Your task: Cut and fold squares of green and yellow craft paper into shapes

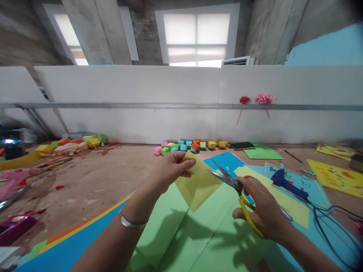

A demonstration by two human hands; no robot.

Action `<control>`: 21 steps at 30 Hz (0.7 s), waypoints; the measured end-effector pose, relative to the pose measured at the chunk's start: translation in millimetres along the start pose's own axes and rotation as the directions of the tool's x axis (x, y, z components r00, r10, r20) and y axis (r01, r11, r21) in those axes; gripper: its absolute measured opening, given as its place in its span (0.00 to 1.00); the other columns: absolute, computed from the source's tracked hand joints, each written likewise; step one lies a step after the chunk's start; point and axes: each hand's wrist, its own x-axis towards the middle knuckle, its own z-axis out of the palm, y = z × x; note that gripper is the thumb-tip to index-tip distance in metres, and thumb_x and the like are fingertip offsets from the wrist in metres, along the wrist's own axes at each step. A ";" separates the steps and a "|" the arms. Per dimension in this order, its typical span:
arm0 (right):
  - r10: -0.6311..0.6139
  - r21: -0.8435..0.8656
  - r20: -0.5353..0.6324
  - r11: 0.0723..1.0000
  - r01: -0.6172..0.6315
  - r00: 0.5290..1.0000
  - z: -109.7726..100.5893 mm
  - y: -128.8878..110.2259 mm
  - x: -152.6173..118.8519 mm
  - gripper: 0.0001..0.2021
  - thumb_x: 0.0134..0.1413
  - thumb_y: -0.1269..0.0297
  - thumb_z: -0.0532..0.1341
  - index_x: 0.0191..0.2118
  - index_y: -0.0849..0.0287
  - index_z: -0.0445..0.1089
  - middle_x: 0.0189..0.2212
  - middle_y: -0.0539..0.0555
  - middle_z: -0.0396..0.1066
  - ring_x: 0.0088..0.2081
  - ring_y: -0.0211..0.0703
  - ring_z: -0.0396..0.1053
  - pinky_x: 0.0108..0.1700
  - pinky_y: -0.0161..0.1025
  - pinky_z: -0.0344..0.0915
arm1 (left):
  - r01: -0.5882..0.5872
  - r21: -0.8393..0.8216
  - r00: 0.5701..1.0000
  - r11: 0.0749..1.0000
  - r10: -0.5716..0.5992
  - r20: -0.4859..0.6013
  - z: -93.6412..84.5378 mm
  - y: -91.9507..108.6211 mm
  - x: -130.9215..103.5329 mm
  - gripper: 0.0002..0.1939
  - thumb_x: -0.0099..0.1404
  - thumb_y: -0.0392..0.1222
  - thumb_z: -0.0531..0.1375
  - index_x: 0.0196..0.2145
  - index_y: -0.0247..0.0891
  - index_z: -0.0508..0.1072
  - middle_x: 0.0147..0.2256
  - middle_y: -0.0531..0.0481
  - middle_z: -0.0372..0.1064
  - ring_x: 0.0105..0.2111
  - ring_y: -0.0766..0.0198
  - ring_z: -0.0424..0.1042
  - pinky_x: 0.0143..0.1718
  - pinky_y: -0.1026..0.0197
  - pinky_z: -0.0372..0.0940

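Pinched between the thumb and fingers of my left hand (pixel 174 168) is a piece of yellow paper (pixel 198 185), held up at a tilt with one corner pointing down. My right hand (pixel 262 206) grips a pair of scissors (pixel 234 183) by their yellow handles. The blades are parted and point left, beside the right corner of the yellow paper; whether they touch it I cannot tell. Below both hands lie overlapping light green sheets (pixel 215 234), with hand shadows across them. Another pale yellow sheet (pixel 295 211) lies behind my right hand.
A blue glue gun (pixel 289 184) with a black cord lies at the right. Small coloured paper blocks (pixel 181 146) line the back, near a dark phone (pixel 242 146) and a green sheet (pixel 262 151). A purple stapler-like object (pixel 17 228) and a pink glue gun (pixel 14 179) are at left.
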 end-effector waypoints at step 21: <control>-0.033 -0.081 -0.062 0.996 0.028 0.998 5.7 2.2 -5.1 0.25 0.54 0.47 0.62 0.51 0.59 0.69 0.33 0.57 0.74 0.36 0.49 0.72 0.36 0.43 0.68 | -0.018 0.044 1.000 0.999 0.017 0.006 -2.0 -5.7 5.0 0.15 0.45 0.47 0.70 0.28 0.33 0.77 0.28 0.49 0.73 0.28 0.67 0.71 0.28 0.66 0.69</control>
